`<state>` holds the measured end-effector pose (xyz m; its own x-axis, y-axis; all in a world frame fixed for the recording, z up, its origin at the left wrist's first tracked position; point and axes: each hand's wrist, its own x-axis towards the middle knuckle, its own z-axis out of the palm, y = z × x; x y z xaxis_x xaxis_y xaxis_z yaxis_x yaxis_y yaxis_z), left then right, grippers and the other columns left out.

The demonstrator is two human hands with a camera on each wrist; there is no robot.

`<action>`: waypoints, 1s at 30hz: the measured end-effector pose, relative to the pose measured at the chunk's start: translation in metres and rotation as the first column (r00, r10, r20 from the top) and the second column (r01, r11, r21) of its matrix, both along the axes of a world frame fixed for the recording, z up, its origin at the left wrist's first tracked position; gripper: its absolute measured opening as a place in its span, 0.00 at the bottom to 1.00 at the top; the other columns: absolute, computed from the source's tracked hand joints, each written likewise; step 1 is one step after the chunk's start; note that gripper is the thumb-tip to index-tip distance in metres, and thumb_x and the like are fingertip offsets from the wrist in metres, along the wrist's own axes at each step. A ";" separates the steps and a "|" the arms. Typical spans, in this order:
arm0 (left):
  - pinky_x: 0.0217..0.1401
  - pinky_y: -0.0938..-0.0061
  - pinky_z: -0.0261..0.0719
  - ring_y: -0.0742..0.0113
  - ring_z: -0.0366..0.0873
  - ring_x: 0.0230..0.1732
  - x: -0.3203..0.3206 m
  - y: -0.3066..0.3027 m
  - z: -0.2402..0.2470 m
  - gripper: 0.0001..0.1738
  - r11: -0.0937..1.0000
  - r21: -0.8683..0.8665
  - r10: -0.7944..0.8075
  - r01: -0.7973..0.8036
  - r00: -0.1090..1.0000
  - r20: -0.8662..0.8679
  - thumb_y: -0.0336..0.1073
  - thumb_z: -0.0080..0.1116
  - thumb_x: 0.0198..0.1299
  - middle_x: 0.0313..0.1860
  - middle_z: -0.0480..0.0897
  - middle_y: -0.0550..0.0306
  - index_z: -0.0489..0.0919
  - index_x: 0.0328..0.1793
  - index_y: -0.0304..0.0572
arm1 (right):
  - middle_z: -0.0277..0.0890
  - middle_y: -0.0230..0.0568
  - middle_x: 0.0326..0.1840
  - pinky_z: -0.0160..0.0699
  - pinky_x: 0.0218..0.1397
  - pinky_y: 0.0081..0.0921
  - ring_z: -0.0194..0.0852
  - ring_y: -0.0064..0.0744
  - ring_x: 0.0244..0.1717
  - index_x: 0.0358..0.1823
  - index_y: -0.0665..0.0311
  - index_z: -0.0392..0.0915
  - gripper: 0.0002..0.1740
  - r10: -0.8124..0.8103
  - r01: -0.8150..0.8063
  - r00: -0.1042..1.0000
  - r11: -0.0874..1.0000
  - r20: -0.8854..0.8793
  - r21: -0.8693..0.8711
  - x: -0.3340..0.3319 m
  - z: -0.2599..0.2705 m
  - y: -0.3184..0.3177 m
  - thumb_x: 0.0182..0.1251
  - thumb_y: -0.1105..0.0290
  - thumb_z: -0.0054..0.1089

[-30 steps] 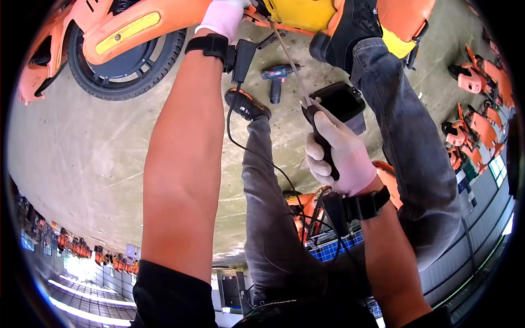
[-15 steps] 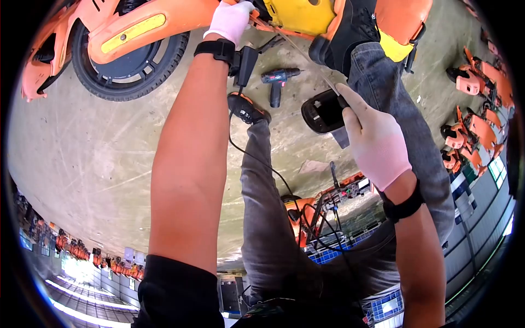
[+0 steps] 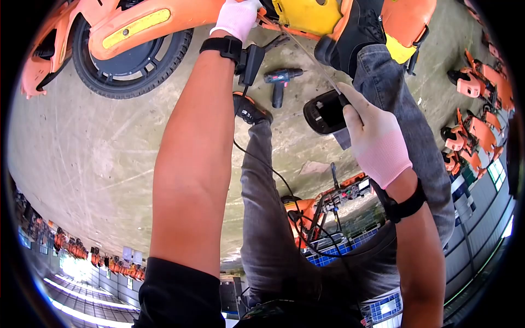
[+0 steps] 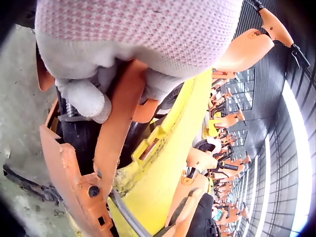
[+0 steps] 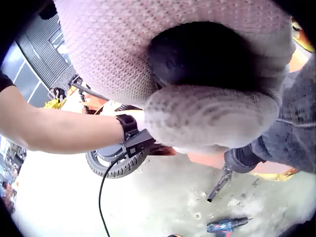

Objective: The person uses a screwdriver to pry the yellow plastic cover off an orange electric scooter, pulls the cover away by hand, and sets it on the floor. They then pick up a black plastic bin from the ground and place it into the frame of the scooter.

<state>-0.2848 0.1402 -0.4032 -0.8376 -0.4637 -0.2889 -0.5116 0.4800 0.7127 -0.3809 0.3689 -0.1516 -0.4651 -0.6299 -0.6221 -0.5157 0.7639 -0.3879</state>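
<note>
My left hand, in a pink knit glove, grips the edge of an orange scooter panel at the top. In the left wrist view its fingers curl round an orange plastic strip beside a yellow panel. My right hand, also gloved, holds a long screwdriver. Its thin shaft runs up and left to the seam between the orange and yellow parts. The right wrist view shows the black handle wrapped in the palm and fingers.
A cordless drill and a black plastic cover lie on the concrete floor. The scooter's rear wheel is at upper left. My legs and a black shoe are near the scooter. Orange scooter parts lie at right.
My right hand has moved up and right and turned over the screwdriver handle, which now hides under the palm. The left hand keeps its grip on the orange panel.
</note>
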 end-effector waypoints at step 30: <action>0.43 0.78 0.80 0.69 0.81 0.42 -0.012 0.004 0.002 0.14 0.683 0.584 0.448 -0.439 0.883 0.139 0.37 0.52 0.66 0.40 0.83 0.51 0.82 0.47 0.34 | 0.74 0.42 0.22 0.73 0.27 0.29 0.73 0.28 0.19 0.64 0.63 0.74 0.20 -0.475 0.447 0.858 0.878 0.196 0.171 0.031 0.020 0.018 0.75 0.66 0.50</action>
<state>-0.2963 0.1444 -0.4007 -0.5842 -0.5252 -0.6187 -0.5435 -0.3130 0.7789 -0.3501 0.3870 -0.1320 -0.5228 -0.2956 -0.7996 -0.0025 0.9385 -0.3453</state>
